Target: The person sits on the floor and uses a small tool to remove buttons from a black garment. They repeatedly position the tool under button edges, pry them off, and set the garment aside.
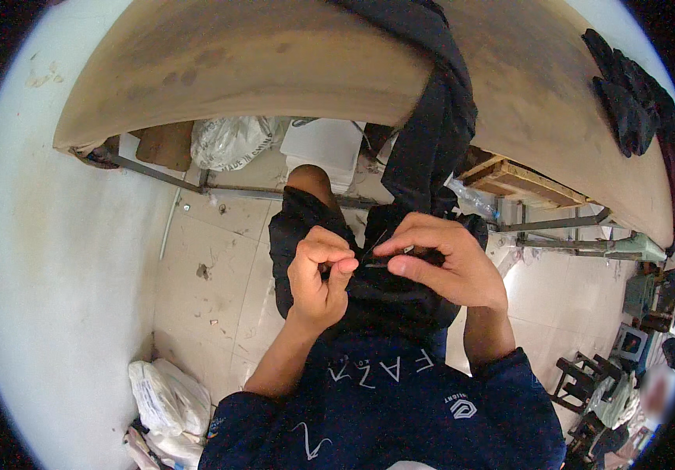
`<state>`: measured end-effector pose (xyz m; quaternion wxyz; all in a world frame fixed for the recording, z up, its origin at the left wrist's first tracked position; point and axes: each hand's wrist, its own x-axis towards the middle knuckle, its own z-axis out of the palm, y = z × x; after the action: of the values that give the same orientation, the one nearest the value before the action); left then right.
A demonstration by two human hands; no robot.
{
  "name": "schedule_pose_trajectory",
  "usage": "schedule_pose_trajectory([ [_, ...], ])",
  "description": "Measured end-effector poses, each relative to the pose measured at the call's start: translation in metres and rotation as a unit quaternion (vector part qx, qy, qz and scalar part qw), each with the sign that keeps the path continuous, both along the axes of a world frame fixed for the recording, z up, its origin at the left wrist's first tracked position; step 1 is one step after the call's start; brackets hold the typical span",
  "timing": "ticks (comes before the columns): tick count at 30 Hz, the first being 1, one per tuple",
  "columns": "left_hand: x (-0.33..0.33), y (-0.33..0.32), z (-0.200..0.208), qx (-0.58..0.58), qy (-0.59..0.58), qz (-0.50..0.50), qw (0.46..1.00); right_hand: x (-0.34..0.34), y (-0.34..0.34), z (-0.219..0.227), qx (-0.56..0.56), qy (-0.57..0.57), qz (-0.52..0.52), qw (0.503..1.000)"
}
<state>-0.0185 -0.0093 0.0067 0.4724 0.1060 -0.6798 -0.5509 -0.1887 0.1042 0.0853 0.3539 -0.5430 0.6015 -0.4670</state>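
My left hand (322, 274) is raised over my lap, its thumb and forefinger pinched together. Whatever sits in that pinch is too small to make out. Just to its right, my right hand (451, 258) is curled, thumb and fingertips pointing at the left hand. A thin dark strand (380, 239), like thread, shows at the right fingertips. Near the right thumb is a small slender thing I cannot identify. Black cloth (431, 141) hangs from the table down to my lap, behind the hands.
A table with a tan cloth cover (275, 70) spans the far side. Beneath it are a clear plastic bag (232, 141), a white box (322, 145) and a wooden drawer (529, 184). Dark garments (627, 102) lie at right. White bags (169, 395) stand on the floor at lower left.
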Motion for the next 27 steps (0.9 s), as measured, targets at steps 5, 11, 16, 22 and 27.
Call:
schedule_pose_trajectory([
  [5,0.008,0.0,-0.001,-0.005,0.002,0.03,1.0,0.016,0.0,-0.002,0.038,-0.065,0.007,0.997],
  [11,0.013,0.0,-0.004,-0.036,0.029,0.048,0.998,0.033,0.005,-0.012,0.022,-0.096,-0.028,0.995],
  [16,0.011,-0.001,-0.006,-0.044,0.043,0.051,0.997,0.039,0.008,-0.008,0.019,-0.094,-0.069,0.993],
  [22,0.014,-0.002,-0.008,-0.061,0.044,0.062,0.995,0.048,0.01,-0.009,0.016,-0.075,-0.097,0.992],
  [27,0.015,0.001,-0.006,-0.048,0.054,0.076,0.994,0.051,0.011,-0.008,0.022,-0.095,-0.098,0.99],
])
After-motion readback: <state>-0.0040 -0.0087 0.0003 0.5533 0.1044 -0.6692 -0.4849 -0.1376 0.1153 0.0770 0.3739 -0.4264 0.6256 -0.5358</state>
